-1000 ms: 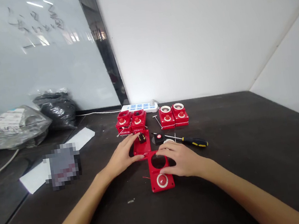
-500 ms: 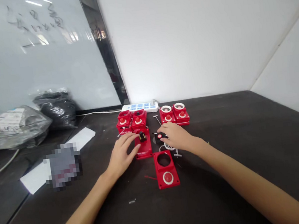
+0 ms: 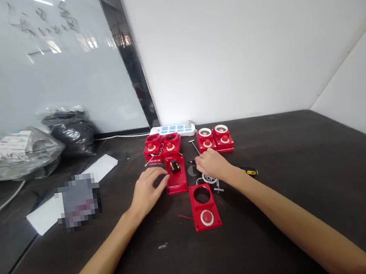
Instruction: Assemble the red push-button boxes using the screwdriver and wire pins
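My left hand lies on the dark table. Its thumb and curved fingertips hold the left edge of a red base plate, which carries a small black part. My right hand hovers just right of that plate. Its fingers are curled shut and hide whatever they hold. A grey disc lies by its fingertips, and a white ring sits under the wrist. In front of both hands lies a red cover with a round hole and a red button.
Two pairs of red button boxes stand behind the hands, with a white power strip at the wall. A screwdriver lies behind my right wrist. White paper and plastic bags are at the left.
My right hand left the red cover, went back to the small black button block and closed there; the block no longer shows. My left hand slid slightly down the plate's edge.
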A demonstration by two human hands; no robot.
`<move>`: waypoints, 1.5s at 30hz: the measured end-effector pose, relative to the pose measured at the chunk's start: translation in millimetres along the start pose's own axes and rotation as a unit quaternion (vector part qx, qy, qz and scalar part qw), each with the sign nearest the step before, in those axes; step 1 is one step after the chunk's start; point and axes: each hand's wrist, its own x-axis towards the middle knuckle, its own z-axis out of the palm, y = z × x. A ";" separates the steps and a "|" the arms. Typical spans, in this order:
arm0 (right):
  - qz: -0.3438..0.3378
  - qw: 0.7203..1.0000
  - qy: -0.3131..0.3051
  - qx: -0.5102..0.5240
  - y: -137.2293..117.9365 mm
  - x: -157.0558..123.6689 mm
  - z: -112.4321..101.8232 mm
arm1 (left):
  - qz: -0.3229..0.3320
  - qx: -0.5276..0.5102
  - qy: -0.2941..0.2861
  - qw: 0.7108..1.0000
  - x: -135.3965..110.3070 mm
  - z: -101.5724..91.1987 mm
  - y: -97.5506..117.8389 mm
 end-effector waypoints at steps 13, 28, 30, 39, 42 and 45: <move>-0.146 0.971 0.190 0.019 -55.5 20.0 -9.2 | -0.080 -0.028 0.045 0.995 1.1 -4.5 -0.8; 0.054 0.991 0.040 0.117 -20.1 11.9 -17.6 | 0.038 -0.034 -0.035 0.998 1.8 -5.8 1.7; 0.044 0.992 -0.026 0.112 -16.1 10.6 -18.4 | 0.073 -0.012 -0.079 0.994 1.2 -4.3 2.8; -0.024 0.995 -0.089 0.026 -27.6 9.7 -9.6 | 0.095 0.011 -0.147 0.985 1.0 -2.7 2.1; -0.040 0.995 -0.090 0.017 -29.4 9.5 -7.4 | 0.090 0.011 -0.147 0.985 1.3 -1.7 2.3; -0.041 0.996 -0.083 0.012 -28.7 10.1 -6.6 | 0.084 0.007 -0.146 0.986 0.2 0.3 1.3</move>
